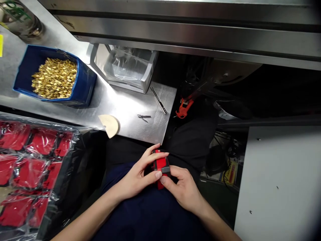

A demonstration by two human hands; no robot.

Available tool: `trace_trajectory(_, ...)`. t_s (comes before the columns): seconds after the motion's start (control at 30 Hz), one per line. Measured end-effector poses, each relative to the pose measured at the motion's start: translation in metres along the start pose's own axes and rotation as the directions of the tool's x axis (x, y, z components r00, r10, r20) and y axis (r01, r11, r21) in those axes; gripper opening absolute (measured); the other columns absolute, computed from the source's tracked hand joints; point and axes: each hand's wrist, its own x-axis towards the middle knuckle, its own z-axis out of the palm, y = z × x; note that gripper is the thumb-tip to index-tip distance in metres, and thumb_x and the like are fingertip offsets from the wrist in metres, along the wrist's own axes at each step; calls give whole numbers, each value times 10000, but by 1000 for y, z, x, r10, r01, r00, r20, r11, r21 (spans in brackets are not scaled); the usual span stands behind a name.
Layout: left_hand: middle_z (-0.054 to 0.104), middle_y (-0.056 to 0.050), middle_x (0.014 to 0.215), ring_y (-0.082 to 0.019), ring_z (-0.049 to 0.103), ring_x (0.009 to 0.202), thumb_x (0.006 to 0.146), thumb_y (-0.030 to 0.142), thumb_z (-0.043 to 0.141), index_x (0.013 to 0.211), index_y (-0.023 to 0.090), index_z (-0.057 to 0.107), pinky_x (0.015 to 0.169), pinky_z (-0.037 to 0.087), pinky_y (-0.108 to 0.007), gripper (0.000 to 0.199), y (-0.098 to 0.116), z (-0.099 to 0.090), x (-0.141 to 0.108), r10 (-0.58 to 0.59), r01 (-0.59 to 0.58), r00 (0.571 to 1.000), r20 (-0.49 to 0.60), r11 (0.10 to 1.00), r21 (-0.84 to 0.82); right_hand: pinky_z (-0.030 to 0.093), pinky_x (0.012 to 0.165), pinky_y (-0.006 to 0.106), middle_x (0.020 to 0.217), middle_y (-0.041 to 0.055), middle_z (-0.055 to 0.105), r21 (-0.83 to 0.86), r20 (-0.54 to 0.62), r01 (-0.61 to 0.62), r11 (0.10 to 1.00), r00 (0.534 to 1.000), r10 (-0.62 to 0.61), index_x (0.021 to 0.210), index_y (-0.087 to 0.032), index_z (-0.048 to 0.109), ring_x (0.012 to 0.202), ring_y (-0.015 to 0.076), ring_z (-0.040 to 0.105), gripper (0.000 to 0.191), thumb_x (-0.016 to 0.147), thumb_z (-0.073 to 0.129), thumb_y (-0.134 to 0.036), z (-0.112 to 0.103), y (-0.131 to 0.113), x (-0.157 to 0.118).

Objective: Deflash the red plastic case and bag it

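Note:
In front of my lap I hold a small red-and-black block-shaped device (161, 164); its exact kind does not show. My left hand (142, 170) has its fingers over the top and its thumb against the near side. From the right, my right hand (182, 187) pinches the lower end of the device between thumb and fingers. Both hands are closed on it, and they hide part of its surface. Beyond them on the metal bench lie a slim silver pen-like tool (158, 100), nail clippers (144, 116) and a cream wedge-shaped pad (110, 125).
A blue bin (86, 83) of small brass parts and a grey clear-sided drawer (126, 82) stand on the bench (130, 130). At left, a dark crate (47, 217) holds red pieces in plastic bags. An orange-handled tool (184, 107) hangs beyond; a light panel (281, 167) is at right.

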Motion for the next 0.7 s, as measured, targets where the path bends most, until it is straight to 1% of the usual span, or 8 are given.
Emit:
trace_trajectory(0.1,347,-48,1691,-363,300,1557,927,472,695,1301,328,724,1292,239,-516,401,0,2,0,16,-15,999,-32,1000,14,499,744,258,839,5,729,-70,-14,-27,997,1000,26,895,-186,749,775,152,646,191,988,631,-304,3,-2,0)
trace_trajectory(0.17,438,-60,1645,-360,392,1512,970,479,627,1231,306,770,1273,291,-508,344,-1,7,3,-5,5,995,-97,1000,6,490,733,255,821,4,723,-118,-29,-31,993,999,28,862,-181,736,761,150,642,189,982,626,-278,5,-2,0)
trace_trajectory(0.23,551,-78,1560,-350,505,1429,1009,502,544,1164,277,802,1234,366,-504,376,-1,11,9,-57,54,982,-179,998,-22,481,717,249,805,1,716,-145,-40,-31,989,999,25,847,-181,727,749,148,640,182,974,627,-264,7,-1,0)
trace_trajectory(0.3,616,-87,1495,-338,581,1348,1027,518,496,1121,252,817,1211,401,-507,428,-2,12,14,-117,107,970,-215,992,-61,480,716,245,815,2,719,-138,-48,-38,990,998,31,860,-184,727,755,149,644,169,969,625,-262,8,-2,1)
trace_trajectory(0.43,600,-71,1509,-322,538,1392,1048,496,455,1209,271,778,1245,347,-513,425,-2,9,14,-102,88,986,-133,991,-104,483,737,251,878,14,737,-61,-59,-46,997,997,42,943,-197,744,817,170,665,183,985,609,-313,8,-3,1)
trace_trajectory(0.5,555,-59,1548,-312,484,1443,1053,474,458,1271,305,742,1260,315,-507,396,-1,6,10,-65,58,994,-84,995,-78,449,673,257,782,11,706,-56,-73,-57,997,996,53,867,-184,734,727,159,628,280,1002,592,-384,8,-3,1)
trace_trajectory(0.6,492,-64,1591,-316,438,1477,1011,454,573,1339,333,693,1261,314,-494,369,1,3,4,-15,15,1000,-11,999,-30,367,583,269,619,2,597,-65,-115,-122,990,987,114,663,-160,648,577,127,498,506,1039,511,-470,8,0,-1)
trace_trajectory(0.7,478,-72,1593,-323,451,1467,968,427,659,1338,339,690,1248,340,-487,381,2,2,2,6,-4,1000,28,999,-40,367,562,270,583,9,556,59,-165,-210,976,962,217,614,-158,619,549,127,463,610,1044,461,-560,11,6,-3)
